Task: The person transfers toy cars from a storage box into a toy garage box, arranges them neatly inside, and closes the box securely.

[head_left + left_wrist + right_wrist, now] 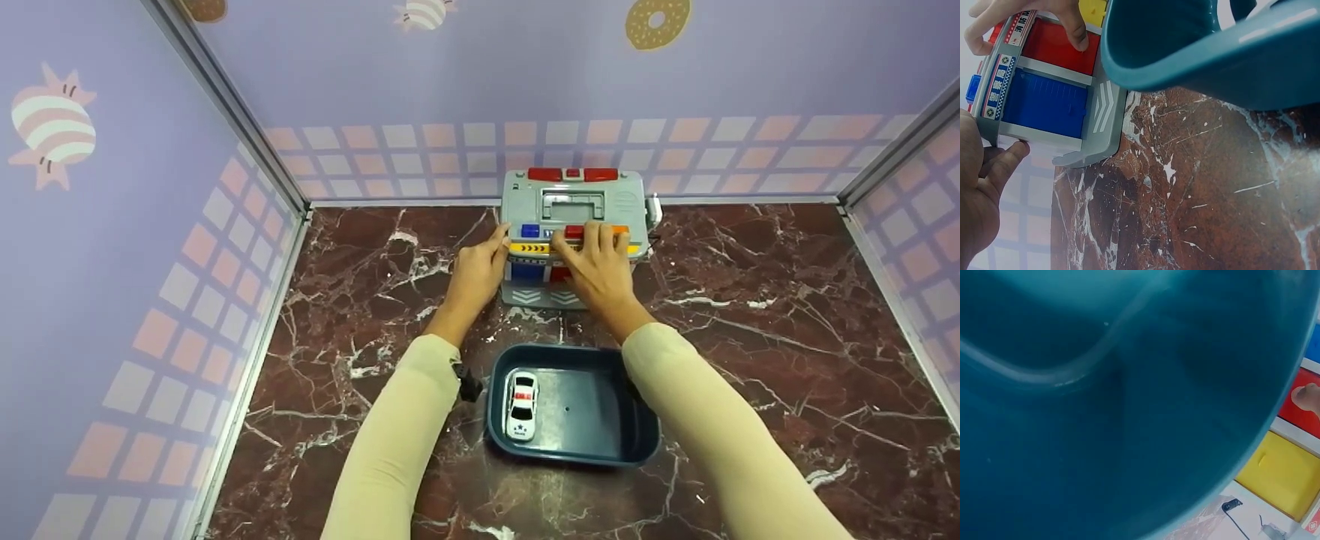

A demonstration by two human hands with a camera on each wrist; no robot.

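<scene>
A grey toy garage [574, 202] stands against the back wall, with colored lights along its top and blue, red and yellow doors in front. My left hand [480, 266] holds its left front corner, fingertips against the side wall near the blue door [1044, 104]. My right hand [600, 270] grips the front top edge. Its fingers lie over the top near the red light, and one digit rests on the red door [1061, 48]. A dark teal bin [592, 450] sits in front of the garage, with a white toy police car [521, 409] inside on the left.
A patterned purple wall [480, 82] closes the back, and side panels stand left and right. The surface is red-brown marble [360, 330]. A grey ramp [540, 298] with white chevrons juts from the garage front. A white handle-like part [655, 211] is at its right side.
</scene>
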